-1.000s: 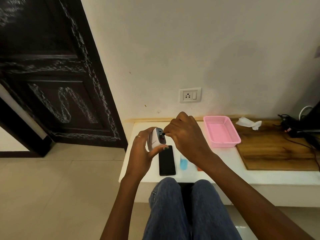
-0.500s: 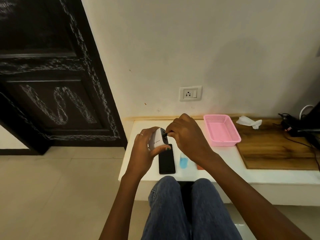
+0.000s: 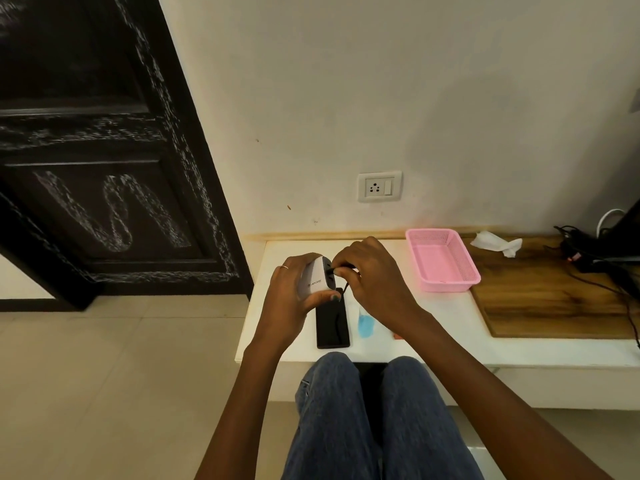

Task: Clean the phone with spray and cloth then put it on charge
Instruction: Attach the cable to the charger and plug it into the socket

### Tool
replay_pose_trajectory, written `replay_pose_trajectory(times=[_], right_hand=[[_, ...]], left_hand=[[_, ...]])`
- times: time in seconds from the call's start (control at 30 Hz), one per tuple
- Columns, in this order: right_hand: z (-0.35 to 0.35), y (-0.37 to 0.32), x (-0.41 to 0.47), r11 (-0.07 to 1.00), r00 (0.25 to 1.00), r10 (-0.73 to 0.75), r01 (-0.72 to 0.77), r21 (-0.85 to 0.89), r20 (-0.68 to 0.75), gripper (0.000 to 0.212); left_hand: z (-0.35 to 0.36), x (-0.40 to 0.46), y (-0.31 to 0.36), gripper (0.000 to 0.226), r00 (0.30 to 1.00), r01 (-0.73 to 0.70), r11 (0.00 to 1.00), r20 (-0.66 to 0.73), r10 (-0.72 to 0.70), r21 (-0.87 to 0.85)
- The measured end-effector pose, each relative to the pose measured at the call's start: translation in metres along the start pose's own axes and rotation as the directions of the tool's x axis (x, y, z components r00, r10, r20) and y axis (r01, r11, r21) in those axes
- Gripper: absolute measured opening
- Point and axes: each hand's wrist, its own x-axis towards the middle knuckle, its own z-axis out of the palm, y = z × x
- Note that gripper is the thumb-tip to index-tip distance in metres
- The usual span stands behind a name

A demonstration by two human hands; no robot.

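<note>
Phone (image 3: 332,322) flat on shelf (image 3: 433,344) — just below both hands' grip.

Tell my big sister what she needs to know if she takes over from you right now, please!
Left hand grips the white charger. Right hand pinches the black cable plug at the charger's port.
The phone lies flat on the white table, and a blue spray bottle lies beside it. The wall socket has nothing plugged in.
Done: cannot tell whether the phone is cleaned or the cable is fully seated.
Left: seat the cable, plug the charger into the socket, connect the phone.
</note>
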Motion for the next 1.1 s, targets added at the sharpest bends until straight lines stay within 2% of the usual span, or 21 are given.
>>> replay_pose_trajectory(times=[0.13, 0.27, 0.37, 0.43, 0.63, 0.77, 0.87, 0.93, 1.03, 1.1], right_hand=[[0.004, 0.004, -0.001, 0.977, 0.988, 0.134, -0.144, 0.157, 0.075, 0.012], [0.004, 0.007, 0.006, 0.869, 0.923, 0.317, -0.375, 0.322, 0.219, 0.032], [0.003, 0.011, 0.01, 0.79, 0.867, 0.347, -0.476, 0.387, 0.358, 0.051], [0.004, 0.012, 0.012, 0.716, 0.846, 0.327, -0.512, 0.474, 0.421, 0.055], [0.004, 0.013, 0.017, 0.632, 0.88, 0.317, -0.474, 0.613, 0.353, 0.047], [0.002, 0.013, 0.027, 0.626, 0.899, 0.337, -0.437, 0.645, 0.282, 0.046], [-0.004, 0.015, 0.031, 0.609, 0.893, 0.377, -0.44, 0.66, 0.247, 0.044], [-0.009, 0.019, 0.031, 0.562, 0.884, 0.409, -0.44, 0.7, 0.227, 0.042], [-0.014, 0.023, 0.031, 0.428, 0.874, 0.438, -0.407, 0.807, 0.209, 0.039], [-0.016, 0.023, 0.033, 0.335, 0.861, 0.465, -0.384, 0.86, 0.204, 0.042]], left_hand=[[-0.004, 0.003, 0.0, 0.063, 0.998, -0.028, 1.0, 0.053, 0.028, -0.006], [-0.003, 0.007, -0.001, 0.065, 0.995, -0.051, 0.993, 0.085, 0.042, 0.102], [-0.004, 0.006, -0.001, 0.067, 0.991, -0.131, 0.978, 0.058, 0.124, 0.159], [-0.005, 0.006, 0.0, 0.073, 0.982, -0.186, 0.971, 0.047, 0.181, 0.153], [-0.012, 0.013, 0.007, 0.08, 0.954, -0.298, 0.946, 0.051, 0.294, 0.125], [-0.007, 0.02, 0.015, 0.076, 0.947, -0.303, 0.936, -0.049, 0.316, 0.18], [0.002, 0.018, 0.024, 0.079, 0.955, -0.223, 0.971, -0.179, 0.235, 0.083], [0.014, 0.013, 0.029, 0.086, 0.968, -0.129, 0.983, -0.233, 0.096, -0.128], [0.036, 0.004, 0.038, 0.074, 0.974, 0.122, 0.857, -0.104, -0.199, -0.501], [0.051, 0.001, 0.04, 0.052, 0.958, 0.255, 0.784, 0.04, -0.283, -0.566]])
